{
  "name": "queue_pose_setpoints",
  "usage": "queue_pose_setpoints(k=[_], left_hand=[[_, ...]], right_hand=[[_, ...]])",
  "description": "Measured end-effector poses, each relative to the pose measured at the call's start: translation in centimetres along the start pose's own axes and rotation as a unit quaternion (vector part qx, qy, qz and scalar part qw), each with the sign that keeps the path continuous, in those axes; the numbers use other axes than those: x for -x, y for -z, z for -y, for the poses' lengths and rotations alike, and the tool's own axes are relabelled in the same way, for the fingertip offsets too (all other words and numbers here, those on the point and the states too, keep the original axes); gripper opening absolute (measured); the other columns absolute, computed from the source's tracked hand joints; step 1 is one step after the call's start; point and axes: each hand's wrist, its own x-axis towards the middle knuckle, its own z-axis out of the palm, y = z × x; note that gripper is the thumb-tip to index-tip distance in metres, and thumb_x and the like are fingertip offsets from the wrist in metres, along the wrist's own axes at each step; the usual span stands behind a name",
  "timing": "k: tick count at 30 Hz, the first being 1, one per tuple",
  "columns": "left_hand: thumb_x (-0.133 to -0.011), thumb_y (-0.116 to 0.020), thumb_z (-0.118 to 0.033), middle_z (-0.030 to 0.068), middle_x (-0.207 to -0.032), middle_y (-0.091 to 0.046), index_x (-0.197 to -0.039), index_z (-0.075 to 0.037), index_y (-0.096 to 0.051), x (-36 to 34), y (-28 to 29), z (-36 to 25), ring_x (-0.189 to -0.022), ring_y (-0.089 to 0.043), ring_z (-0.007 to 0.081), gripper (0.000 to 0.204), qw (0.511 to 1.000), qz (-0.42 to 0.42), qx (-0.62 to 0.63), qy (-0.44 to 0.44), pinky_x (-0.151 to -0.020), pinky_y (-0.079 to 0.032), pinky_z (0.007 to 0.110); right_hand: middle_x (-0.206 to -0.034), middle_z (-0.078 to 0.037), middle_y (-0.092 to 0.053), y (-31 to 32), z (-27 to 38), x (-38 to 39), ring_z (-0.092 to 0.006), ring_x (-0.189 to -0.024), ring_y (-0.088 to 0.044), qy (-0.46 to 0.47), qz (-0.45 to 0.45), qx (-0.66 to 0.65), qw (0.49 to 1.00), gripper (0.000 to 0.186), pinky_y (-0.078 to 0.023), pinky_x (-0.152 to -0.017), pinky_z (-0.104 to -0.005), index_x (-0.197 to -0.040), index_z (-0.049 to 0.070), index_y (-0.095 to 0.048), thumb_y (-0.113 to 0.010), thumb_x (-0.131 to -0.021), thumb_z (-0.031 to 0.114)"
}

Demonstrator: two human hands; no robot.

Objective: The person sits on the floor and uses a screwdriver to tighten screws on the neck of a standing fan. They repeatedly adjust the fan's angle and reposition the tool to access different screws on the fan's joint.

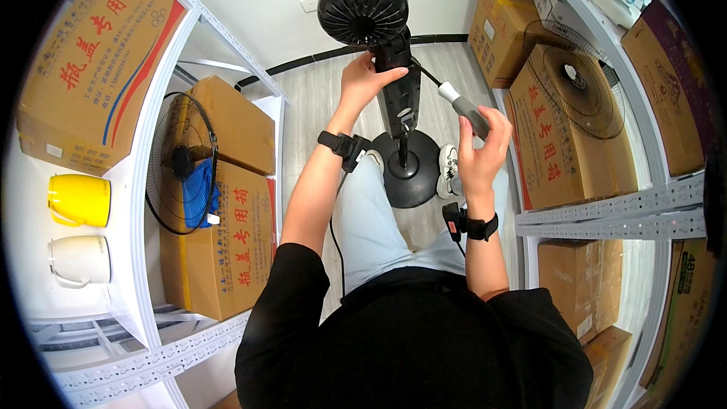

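A black pedestal fan (400,98) without its blade guards stands upright before me, its slotted motor housing (362,0) at the top and its round base (407,185) on the floor between my feet. My left hand (362,82) is closed round the fan's neck just below the housing, thumb in front and the other fingers partly hidden. A screwdriver (468,113) with a grey and white handle is gripped in my right hand (485,151). Its dark shaft slants up and left to the right side of the neck; where the tip sits is too small to tell.
One round wire fan guard (182,163) leans on the left shelf, with a blue cloth (198,193) by it. Another guard (573,79) rests against cardboard boxes (560,151) on the right shelf. Yellow and white kettles (79,201) stand at far left. Metal shelving flanks both sides.
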Motion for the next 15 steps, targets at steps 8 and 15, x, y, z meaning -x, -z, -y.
queue_pose_setpoints(k=[8,15], left_hand=[[-0.062,-0.084,-0.043,0.0015,-0.078,-0.068,-0.098,-0.005,-0.068,0.2,0.3,-1.2,-0.068,-0.061,0.0104,0.054,0.997,0.010,-0.066,0.036,-0.065,-0.047,0.024],[-0.063,-0.084,-0.042,0.0022,-0.081,-0.069,-0.098,-0.005,-0.068,0.0,-0.1,-0.1,-0.069,-0.062,0.0108,0.053,1.000,0.000,-0.020,0.002,-0.065,-0.047,0.024]], right_hand=[[-0.114,-0.015,-0.052,-0.2,1.6,-0.1,-0.0221,-0.093,-0.060,-0.216,0.017,-0.131,0.967,0.044,-0.053,-0.072,-0.0297,-0.120,0.005,-0.052,-0.072,-0.081,0.007],[-0.113,-0.015,-0.051,-0.5,2.0,-0.1,-0.0228,-0.093,-0.059,-0.067,-0.028,-0.098,0.993,0.043,-0.055,-0.068,-0.0294,-0.119,0.005,-0.053,-0.072,-0.081,0.007]])
